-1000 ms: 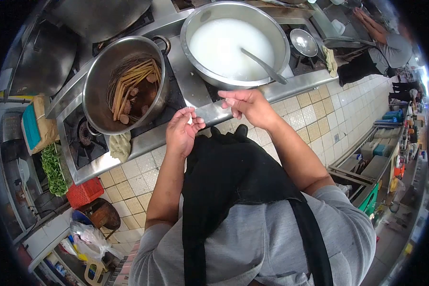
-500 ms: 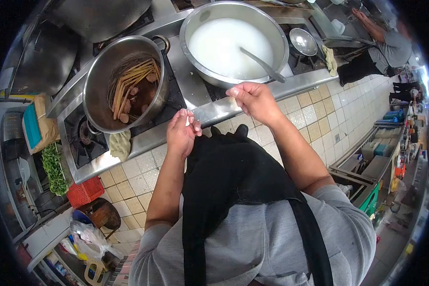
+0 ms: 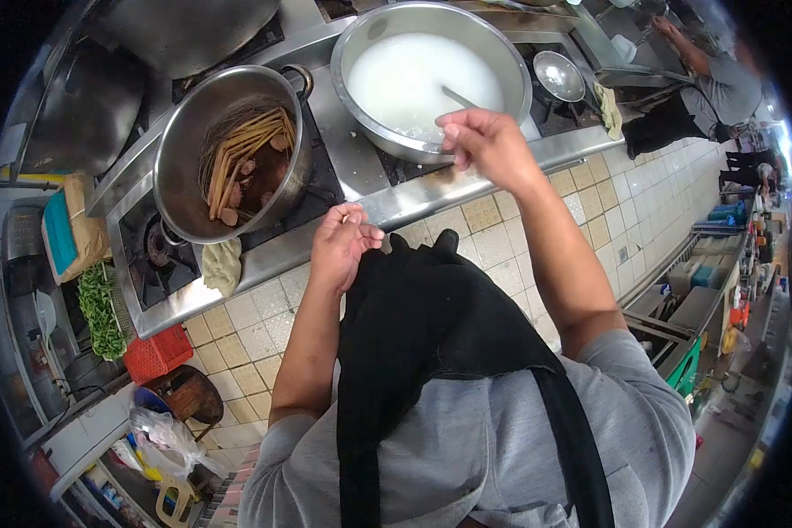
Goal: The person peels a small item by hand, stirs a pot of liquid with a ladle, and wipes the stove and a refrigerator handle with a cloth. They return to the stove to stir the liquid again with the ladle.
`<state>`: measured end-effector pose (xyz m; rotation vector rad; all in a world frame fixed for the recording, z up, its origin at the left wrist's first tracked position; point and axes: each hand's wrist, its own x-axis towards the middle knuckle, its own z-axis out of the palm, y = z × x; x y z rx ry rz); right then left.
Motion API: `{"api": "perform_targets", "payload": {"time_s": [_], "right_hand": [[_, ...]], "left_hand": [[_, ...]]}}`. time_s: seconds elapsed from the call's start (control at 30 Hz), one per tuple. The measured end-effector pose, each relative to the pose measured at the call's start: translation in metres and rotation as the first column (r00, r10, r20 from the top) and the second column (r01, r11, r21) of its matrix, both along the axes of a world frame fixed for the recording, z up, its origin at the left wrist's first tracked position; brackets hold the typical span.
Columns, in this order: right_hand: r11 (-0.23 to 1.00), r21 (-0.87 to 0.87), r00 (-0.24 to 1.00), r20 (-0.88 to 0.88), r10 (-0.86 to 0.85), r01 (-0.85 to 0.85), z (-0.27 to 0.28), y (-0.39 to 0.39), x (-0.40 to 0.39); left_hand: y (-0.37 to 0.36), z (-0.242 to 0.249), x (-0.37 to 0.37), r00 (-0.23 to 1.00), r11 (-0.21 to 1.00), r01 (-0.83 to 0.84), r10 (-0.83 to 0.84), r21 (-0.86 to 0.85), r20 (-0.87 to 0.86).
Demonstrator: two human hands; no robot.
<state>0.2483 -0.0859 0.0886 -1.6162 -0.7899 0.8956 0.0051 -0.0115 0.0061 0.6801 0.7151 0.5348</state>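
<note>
A large steel basin point(image 3: 345, 88) of cloudy white liquid stands on the stove, with a long handle leaning in it. My right hand point(image 3: 482, 145) is over the basin's near rim, its thumb and fingers pinched together; whatever may be between them is too small to make out. In front of the counter edge, my left hand point(image 3: 343, 246) has its fingers curled with thumb near fingertips, and its contents cannot be made out. Left of it stands a deep pot point(image 3: 169, 189) holding brown liquid, yellowish stalks and brown chunks.
A folded cloth point(image 3: 222, 267) hangs on the stove's front edge. A round strainer point(image 3: 559, 77) rests on the right burner. Green leaves point(image 3: 102, 312) and a red basket point(image 3: 157, 354) are at the left. Another person point(image 3: 722, 92) stands at the far right.
My right hand has moved up and right, now covering part of the handle in the basin. My left hand has turned slightly, and the small white bit at its fingers no longer shows clearly.
</note>
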Motion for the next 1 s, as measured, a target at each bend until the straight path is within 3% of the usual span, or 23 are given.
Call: {"api": "perform_targets", "payload": {"time_s": [0.17,0.23,0.3,0.57,0.6,0.67,0.7,0.83,0.9,0.97,1.0], "right_hand": [[0.984,-0.176,0.969,0.246,0.020,0.024,0.011,0.018,0.016],[0.973,-0.228,0.946,0.324,0.034,0.043,0.009,0.025,0.021],[0.965,-0.256,0.861,0.504,0.076,0.065,-0.001,0.032,0.028],[0.941,-0.337,0.733,0.643,0.220,0.013,-0.026,0.052,0.041],[0.930,-0.368,0.701,0.662,0.265,-0.003,-0.027,0.053,0.041],[0.947,-0.320,0.655,0.725,0.216,0.042,-0.030,0.054,0.040],[0.960,-0.267,0.603,0.781,0.165,0.084,-0.030,0.054,0.038],[0.988,-0.132,0.589,0.806,0.062,0.077,-0.014,0.046,0.019],[0.972,-0.220,0.760,0.617,0.205,-0.083,0.006,0.035,-0.008],[0.916,-0.118,0.768,0.511,0.386,-0.383,-0.001,0.023,-0.028],[0.893,-0.121,0.726,0.540,0.426,-0.433,-0.002,0.016,-0.041]], "left_hand": [[0.001,-0.012,-0.008,0.991,0.990,0.133,-0.132,0.054,-0.018],[0.001,-0.013,-0.010,0.989,0.989,0.150,-0.150,-0.004,-0.006],[-0.001,-0.009,-0.012,0.984,0.985,0.170,-0.171,-0.012,-0.050],[-0.003,-0.016,-0.013,0.988,0.987,0.138,-0.131,0.083,-0.082],[0.000,-0.018,-0.015,0.974,0.971,0.211,-0.199,0.111,-0.106],[0.001,-0.020,-0.016,0.955,0.949,0.283,-0.265,0.138,-0.133],[0.000,-0.016,-0.014,0.962,0.960,0.251,-0.234,0.120,-0.139],[0.002,-0.015,-0.012,0.971,0.979,0.162,-0.137,0.121,-0.196],[0.005,-0.018,-0.013,0.978,0.984,0.134,-0.112,0.121,-0.176],[0.007,-0.018,-0.011,0.984,0.987,0.108,-0.089,0.121,-0.154],[0.008,-0.015,-0.008,0.985,0.987,0.108,-0.090,0.120,-0.147]]}}
